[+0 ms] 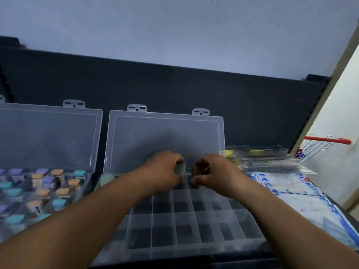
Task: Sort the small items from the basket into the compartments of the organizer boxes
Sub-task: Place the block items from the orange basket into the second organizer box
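Across the dark tabletop I see two clear plastic organizer boxes side by side, both with their lids swung up and leaning away from me. The left organizer box is packed with small upright bottles with teal, orange and lilac caps. The central organizer box shows mostly bare square compartments over the dark surface. My left hand is curled over the far row of that box, fingers gripping a rounded grey-green item. Just beside it, my right hand pinches a small dark item over the same far row; blur keeps me from telling what either piece is, or whether it touches the compartment floor. To the right lie clear plastic packets, with blue-and-white printed sheets nearer me. At the far right stands the small wire basket with a red handle, well apart from both hands. A black backdrop panel rises behind the table, with a pale wall above it and a cream panel at the right edge.
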`<state>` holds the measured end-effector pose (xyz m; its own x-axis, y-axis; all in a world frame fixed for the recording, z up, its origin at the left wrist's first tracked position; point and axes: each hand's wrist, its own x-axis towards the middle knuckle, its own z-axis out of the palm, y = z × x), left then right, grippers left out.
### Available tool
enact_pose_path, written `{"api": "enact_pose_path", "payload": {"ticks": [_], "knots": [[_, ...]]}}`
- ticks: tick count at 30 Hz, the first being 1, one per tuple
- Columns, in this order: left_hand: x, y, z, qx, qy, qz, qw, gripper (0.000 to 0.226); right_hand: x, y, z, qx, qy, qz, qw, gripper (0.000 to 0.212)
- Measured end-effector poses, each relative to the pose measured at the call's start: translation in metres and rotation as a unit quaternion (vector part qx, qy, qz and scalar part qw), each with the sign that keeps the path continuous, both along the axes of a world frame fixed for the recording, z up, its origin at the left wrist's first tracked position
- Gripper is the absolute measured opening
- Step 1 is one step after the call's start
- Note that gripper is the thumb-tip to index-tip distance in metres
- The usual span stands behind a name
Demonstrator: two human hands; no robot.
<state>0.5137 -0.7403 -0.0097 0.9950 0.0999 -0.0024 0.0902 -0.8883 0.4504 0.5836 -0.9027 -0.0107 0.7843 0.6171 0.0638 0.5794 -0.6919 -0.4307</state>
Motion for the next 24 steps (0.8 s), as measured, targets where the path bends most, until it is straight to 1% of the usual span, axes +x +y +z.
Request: {"api": "enact_pose_path", "payload": {"ticks": [4,8,13,16,19,21,24], "knots": [[0.004,-0.003,-0.009,0.038,0.022,0.016,0.999,0.054,0.004,-0.001,-0.007,-0.032,0.016,0.031,0.999,0.023],[0.004,-0.003,-0.013,0.042,0.036,0.024,0.998,0.053,0.010,0.001,-0.010,-0.053,0.032,0.046,0.997,0.023],[0.003,-0.007,-0.016,0.072,0.046,0.025,0.996,0.055,0.013,0.003,-0.008,-0.099,0.044,0.038,0.993,0.042],[0.001,-0.007,-0.016,0.082,0.036,0.031,0.995,0.048,0.012,0.003,-0.005,-0.107,0.042,0.038,0.993,0.044],[-0.007,-0.003,-0.010,0.093,0.007,0.044,0.995,0.053,0.007,0.004,0.002,-0.096,0.010,0.030,0.995,0.052],[-0.016,0.002,-0.004,0.094,-0.013,0.052,0.994,0.052,-0.001,0.010,0.007,-0.090,-0.024,0.033,0.995,0.050],[-0.037,0.016,0.005,0.111,-0.076,0.051,0.990,0.047,-0.019,0.027,0.017,-0.084,-0.098,0.052,0.990,0.043]]}}
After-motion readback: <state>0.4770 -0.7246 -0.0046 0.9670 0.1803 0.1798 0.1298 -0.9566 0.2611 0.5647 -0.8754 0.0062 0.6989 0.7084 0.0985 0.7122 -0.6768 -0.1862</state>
